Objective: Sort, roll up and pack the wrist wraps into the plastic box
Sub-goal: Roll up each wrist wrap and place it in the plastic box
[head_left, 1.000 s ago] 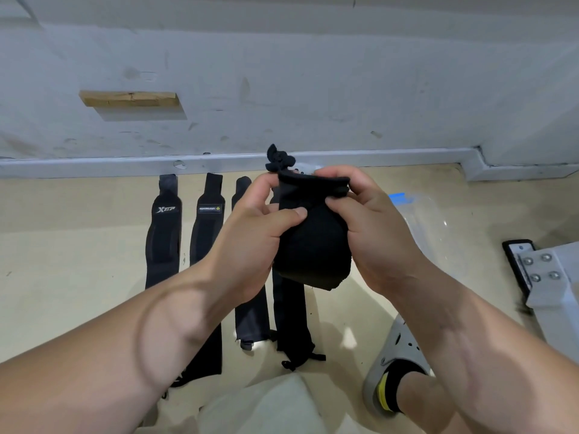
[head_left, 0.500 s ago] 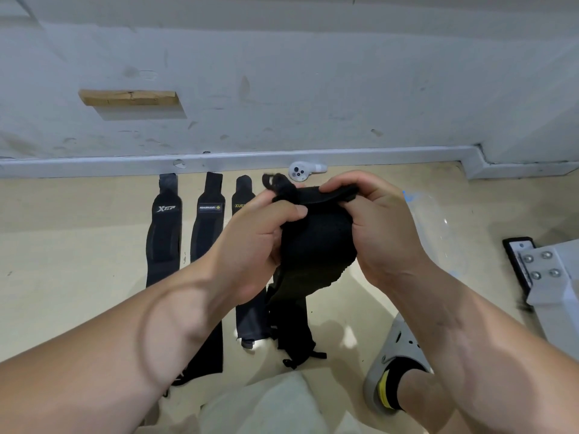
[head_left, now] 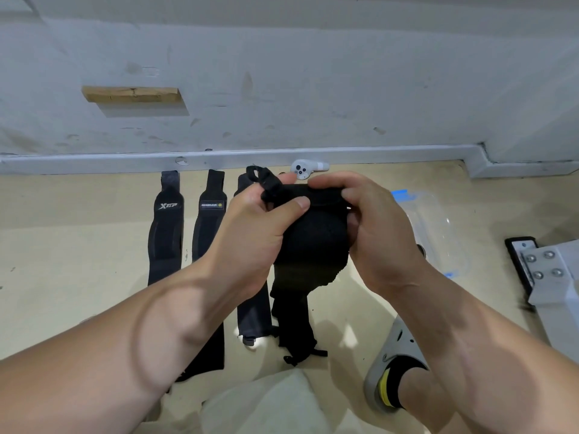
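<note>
Two-handed grip on part-rolled black wrist wrap (head_left: 316, 236), mid-air: L hand (head_left: 253, 233) pinching top edge, R hand (head_left: 372, 233) curled round roll. Three flat wraps (head_left: 206, 233) on floor (head_left: 78, 261) left of L hand; plastic box (head_left: 438, 220) just right of R hand.

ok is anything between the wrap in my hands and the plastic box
Nothing visible does. The left hand and right hand grip the wrap; the plastic box lies just past the right hand.
</note>
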